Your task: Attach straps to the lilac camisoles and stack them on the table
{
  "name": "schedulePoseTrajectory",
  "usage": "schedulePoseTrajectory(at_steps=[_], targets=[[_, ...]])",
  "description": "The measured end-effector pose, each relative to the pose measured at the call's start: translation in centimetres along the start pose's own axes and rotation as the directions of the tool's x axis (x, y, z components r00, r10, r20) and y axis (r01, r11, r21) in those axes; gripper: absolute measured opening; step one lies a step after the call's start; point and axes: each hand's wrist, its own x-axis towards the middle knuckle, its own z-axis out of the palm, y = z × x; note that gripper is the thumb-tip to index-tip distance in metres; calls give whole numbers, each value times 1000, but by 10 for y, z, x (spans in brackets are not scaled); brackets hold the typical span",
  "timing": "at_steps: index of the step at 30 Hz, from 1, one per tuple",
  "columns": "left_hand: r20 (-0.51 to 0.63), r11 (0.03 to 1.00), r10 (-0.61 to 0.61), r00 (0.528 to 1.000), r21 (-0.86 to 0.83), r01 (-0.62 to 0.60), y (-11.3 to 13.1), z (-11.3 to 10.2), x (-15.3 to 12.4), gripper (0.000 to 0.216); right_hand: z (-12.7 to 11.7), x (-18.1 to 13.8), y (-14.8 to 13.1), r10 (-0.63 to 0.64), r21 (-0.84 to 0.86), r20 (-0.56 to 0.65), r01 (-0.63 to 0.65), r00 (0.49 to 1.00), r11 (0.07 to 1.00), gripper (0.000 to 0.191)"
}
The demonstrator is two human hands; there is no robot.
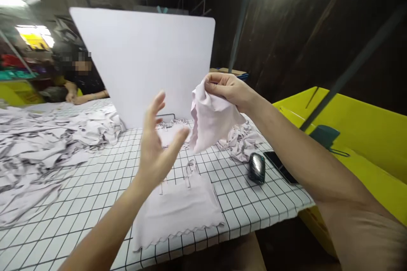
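Note:
My right hand (225, 87) pinches a pale pink piece of fabric, perhaps a garment (213, 123), which hangs crumpled above the table. To its left my left hand (155, 142) is raised with thumb and fingers apart, holding nothing. Below both hands a pale pink camisole (181, 207) with thin straps and a wavy hem lies flat near the table's front edge. Behind the hands, more pale fabric with straps (170, 133) lies by the white board, partly hidden by my left hand.
A large heap of pale garments (47, 144) covers the left of the checked tablecloth (104, 186). A white board (149, 59) stands at the back. On the right are a crumpled garment pile (243, 142), a black mouse-shaped object (256, 168), a phone (280, 167) and a yellow bin (359, 123). A person (82, 80) sits back left.

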Motion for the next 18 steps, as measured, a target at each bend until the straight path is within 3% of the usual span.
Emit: schedulePoseTrajectory(at_steps=[2,4,5,7,9,10,12,15,16,18], targets=[[92,974,-117,989,-186,133,-2,2,20,59,12,10,-13,-13,-34,52,15,999,999,35],[244,865,-266,933,-366,342,-9,2,35,45,20,18,-19,-34,-70,48,37,998,997,35],[258,818,-324,910,-408,407,-12,1,39,39,23,21,-21,-46,-81,30,48,998,996,35],[62,831,-381,922,-414,371,-15,-1,36,34,29,25,-19,-60,-74,-14,59,998,995,36],[-216,918,-307,927,-323,229,-16,1,22,34,36,28,-15,-60,-34,-40,58,997,998,35],[-261,938,-276,925,-284,200,-15,4,14,31,41,29,-12,-60,-11,-41,59,997,998,35],[-138,907,-341,930,-309,287,-15,12,-3,29,52,30,-7,-74,25,-28,74,997,997,35],[87,751,-514,853,-435,497,-21,19,-18,37,65,30,0,-102,28,-8,102,995,994,37],[91,722,-527,845,-476,502,-23,17,-18,37,66,29,3,-103,13,-10,104,995,995,37],[42,736,-478,878,-526,426,-27,6,-12,33,62,25,9,-96,-58,-33,94,995,994,38]])
